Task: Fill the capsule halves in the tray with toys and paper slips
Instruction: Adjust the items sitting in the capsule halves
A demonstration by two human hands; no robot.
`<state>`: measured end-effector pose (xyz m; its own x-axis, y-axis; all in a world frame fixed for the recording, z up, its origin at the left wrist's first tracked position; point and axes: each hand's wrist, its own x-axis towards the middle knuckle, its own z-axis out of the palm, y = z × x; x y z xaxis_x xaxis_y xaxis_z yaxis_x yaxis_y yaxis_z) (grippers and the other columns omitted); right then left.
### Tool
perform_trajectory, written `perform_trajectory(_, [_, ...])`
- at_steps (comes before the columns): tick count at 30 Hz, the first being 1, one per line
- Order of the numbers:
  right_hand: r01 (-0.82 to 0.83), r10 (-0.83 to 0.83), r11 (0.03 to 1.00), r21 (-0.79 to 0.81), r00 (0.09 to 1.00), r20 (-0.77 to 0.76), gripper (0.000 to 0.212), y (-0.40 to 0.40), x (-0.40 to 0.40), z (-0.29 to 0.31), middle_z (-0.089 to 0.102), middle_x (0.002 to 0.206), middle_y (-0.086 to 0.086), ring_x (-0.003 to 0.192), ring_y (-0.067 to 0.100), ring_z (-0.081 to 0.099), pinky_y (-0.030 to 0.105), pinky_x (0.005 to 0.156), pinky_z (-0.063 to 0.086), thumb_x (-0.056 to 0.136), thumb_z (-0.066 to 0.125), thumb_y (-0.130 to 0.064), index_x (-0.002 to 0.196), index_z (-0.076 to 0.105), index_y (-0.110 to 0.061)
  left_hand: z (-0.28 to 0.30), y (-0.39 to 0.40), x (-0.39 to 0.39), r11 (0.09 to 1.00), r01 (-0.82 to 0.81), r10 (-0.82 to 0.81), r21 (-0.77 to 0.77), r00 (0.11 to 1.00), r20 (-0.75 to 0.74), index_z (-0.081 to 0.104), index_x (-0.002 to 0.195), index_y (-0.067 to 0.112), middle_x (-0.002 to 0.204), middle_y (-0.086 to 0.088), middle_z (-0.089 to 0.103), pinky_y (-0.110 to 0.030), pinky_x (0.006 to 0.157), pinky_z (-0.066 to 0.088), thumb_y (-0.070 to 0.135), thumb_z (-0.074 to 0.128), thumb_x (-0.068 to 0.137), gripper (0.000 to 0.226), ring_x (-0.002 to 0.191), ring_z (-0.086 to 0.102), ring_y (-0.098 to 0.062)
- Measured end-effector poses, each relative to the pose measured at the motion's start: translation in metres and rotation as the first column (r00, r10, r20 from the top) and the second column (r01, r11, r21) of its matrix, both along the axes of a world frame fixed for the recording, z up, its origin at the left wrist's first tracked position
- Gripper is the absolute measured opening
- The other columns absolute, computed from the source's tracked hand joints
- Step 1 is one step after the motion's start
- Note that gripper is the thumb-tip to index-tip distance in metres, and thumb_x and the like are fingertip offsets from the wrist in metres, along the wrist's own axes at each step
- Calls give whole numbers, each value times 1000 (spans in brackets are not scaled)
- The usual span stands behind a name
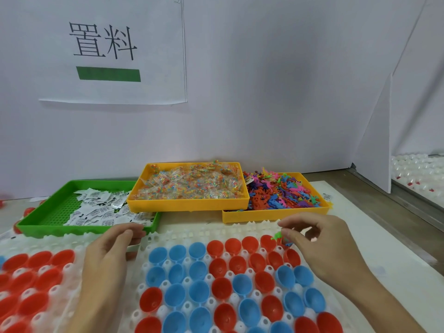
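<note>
White walls stand behind a pale table, and a paper sign hangs on the far wall. Near us sits a bumpy white tray full of red and blue capsule halves, open like little cups. The right hand pinches small bright toys over the far red cups. The left hand holds something white with curled fingers; I cannot tell what. Far off, a green bin holds paper slips, and 2 yellow bins hold bead packets and colorful toy shapes.
</note>
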<state>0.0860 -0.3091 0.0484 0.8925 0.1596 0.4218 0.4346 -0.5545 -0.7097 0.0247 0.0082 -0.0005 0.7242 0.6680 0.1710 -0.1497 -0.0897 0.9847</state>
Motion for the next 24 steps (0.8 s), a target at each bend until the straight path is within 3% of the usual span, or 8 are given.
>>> perform_trajectory(5, [-26, 36, 964, -266, 999, 33, 25, 14, 16, 4, 67, 74, -25, 80, -2, 60, 11, 68, 46, 84, 77, -17, 76, 72, -39, 3, -2, 0, 1000, -3, 3, -6, 1000, -8, 73, 87, 13, 87, -5, 74, -40, 79, 48, 3, 48, 97, 29, 92, 66, -28])
perform_trajectory(11, [-82, 53, 869, -489, 996, -72, 7, 21, 34, 10, 62, 73, -29, 76, -3, 59, 17, 71, 49, 86, 75, -29, 82, 77, -35, 3, -3, -1, 1000, 4, -5, -1, 1000, -16, 75, 83, 18, 84, 0, 74, -41, 80, 48, 5, 49, 97, 32, 93, 66, -27])
perform_trajectory(15, [-95, 55, 860, -502, 994, -94, 7, 20, 37, 14, 63, 75, -30, 76, -3, 59, 20, 72, 50, 85, 77, -31, 81, 77, -37, 4, -4, -1, 1000, 4, -4, -11, 1000, -17, 75, 80, 23, 84, 0, 74, -40, 78, 48, 6, 49, 97, 35, 92, 66, -25])
perform_trajectory(24, [-97, 99, 903, -419, 995, -17, 8, 26, 40, 31, 67, 77, -26, 86, -12, 58, 10, 65, 42, 88, 74, -26, 86, 78, -33, 6, -6, -2, 1000, 4, -5, -11, 1000, -17, 75, 82, 18, 81, 1, 74, -35, 73, 48, 4, 50, 97, 32, 90, 67, -23])
